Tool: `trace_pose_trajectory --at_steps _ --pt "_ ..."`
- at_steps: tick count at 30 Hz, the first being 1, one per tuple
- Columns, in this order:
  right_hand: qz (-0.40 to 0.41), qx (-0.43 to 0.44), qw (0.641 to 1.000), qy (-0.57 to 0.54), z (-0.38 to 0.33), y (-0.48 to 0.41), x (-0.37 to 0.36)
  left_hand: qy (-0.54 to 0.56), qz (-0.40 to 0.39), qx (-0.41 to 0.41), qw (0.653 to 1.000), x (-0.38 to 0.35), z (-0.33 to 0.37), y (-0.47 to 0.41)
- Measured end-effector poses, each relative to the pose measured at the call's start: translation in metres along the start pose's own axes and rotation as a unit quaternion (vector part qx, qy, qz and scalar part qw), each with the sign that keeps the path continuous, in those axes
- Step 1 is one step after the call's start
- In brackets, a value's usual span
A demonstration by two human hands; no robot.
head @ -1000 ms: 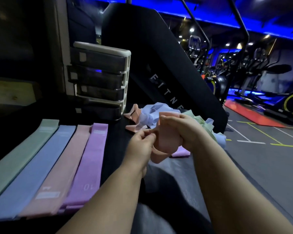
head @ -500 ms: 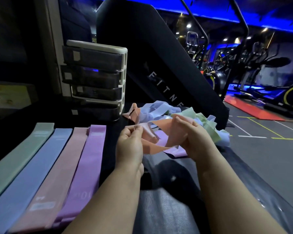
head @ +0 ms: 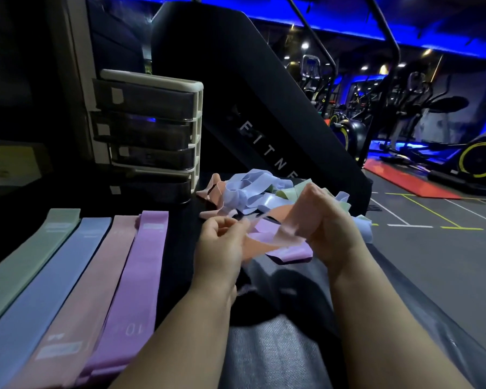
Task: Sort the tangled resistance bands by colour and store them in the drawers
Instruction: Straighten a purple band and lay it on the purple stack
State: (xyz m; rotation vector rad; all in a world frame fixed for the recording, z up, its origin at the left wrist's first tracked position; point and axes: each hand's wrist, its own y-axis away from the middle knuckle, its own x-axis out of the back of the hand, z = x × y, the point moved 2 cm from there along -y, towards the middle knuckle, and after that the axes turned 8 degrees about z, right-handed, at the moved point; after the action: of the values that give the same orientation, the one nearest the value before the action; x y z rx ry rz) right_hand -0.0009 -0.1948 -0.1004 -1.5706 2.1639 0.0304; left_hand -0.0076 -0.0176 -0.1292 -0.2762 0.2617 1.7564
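Held the salmon band (head: 286, 213) up off the counter (head: 278, 360) between both hands. Pinched its lower end in the curled fingers of the left hand (head: 219, 242), though blur hid the exact hold. Wrapped its upper end in the closed right hand (head: 328, 228). Kept the long axis running side to side across the body, rising a little toward the right, with the middle sagging and twisted. Hovered just in front of the pile (head: 253, 186) of blue, green and salmon loops, with a purple band (head: 289, 254) lying directly under the held one; could not tell whether the two were touching or hooked together. Left the sorted row well off to the left: green (head: 31, 254), blue (head: 54, 276), pink strip (head: 96, 276) and purple (head: 141, 276), lying flat side by side with their long axes pointing away from the body. Left the drawers (head: 149, 136) shut beyond that row, further left and back. Judged the left hand the nearer to both row and drawers, so probably needed a quarter turn of the band and a carry leftward, led by that hand, to line it up with the pink strip.
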Motion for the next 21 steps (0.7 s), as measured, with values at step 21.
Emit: trace_pose_trajectory --at_steps 21 --pt "-0.072 -0.059 0.991 0.095 0.0 0.024 -0.034 -0.043 -0.107 -0.07 0.991 -0.009 0.006 0.015"
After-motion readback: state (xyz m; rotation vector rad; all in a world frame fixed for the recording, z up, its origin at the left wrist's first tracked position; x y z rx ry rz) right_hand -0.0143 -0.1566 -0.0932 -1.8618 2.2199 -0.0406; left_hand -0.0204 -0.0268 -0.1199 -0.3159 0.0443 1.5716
